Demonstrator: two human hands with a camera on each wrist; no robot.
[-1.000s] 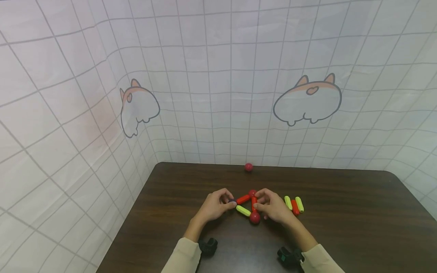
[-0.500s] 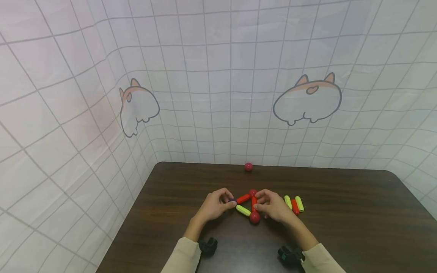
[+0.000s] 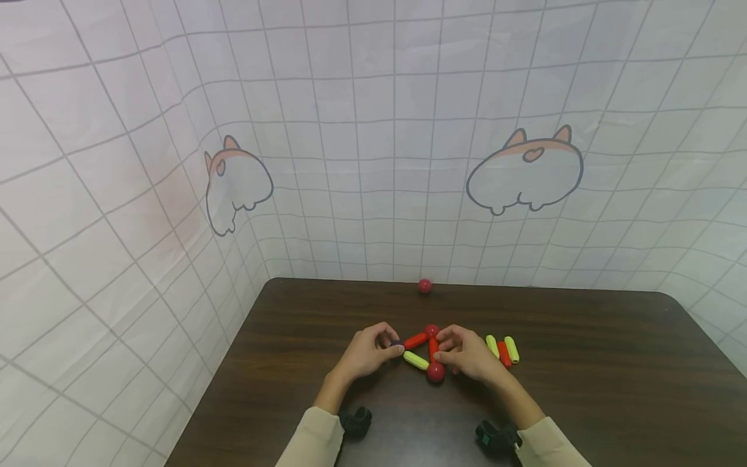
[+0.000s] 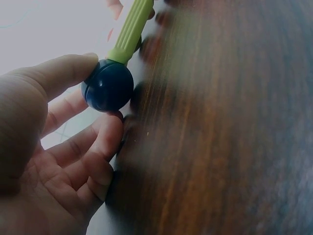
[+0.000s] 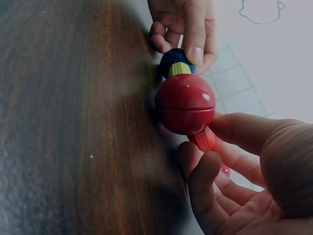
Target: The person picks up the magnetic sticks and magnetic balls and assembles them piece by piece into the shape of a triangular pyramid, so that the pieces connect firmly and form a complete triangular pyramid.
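Observation:
In the head view a triangle of rods and balls lies on the table between my hands. At its left corner my left hand (image 3: 366, 351) pinches a dark blue ball (image 4: 108, 87) between thumb and fingers. My right hand (image 3: 469, 353) holds the right-side red rod (image 3: 434, 348) near its middle. That rod joins a far red ball (image 3: 432, 330) to a near red ball (image 5: 185, 104). A second red rod (image 3: 416, 340) runs from the far ball toward the blue one. The yellow-green rod (image 4: 131, 32) spans the blue and near red balls.
Right of my right hand lie two yellow-green rods (image 3: 511, 349) with a red rod (image 3: 504, 355) between them. A loose red ball (image 3: 425, 286) sits at the far edge of the dark wooden table (image 3: 327, 305). A white grid-patterned curtain (image 3: 373, 194) hangs behind.

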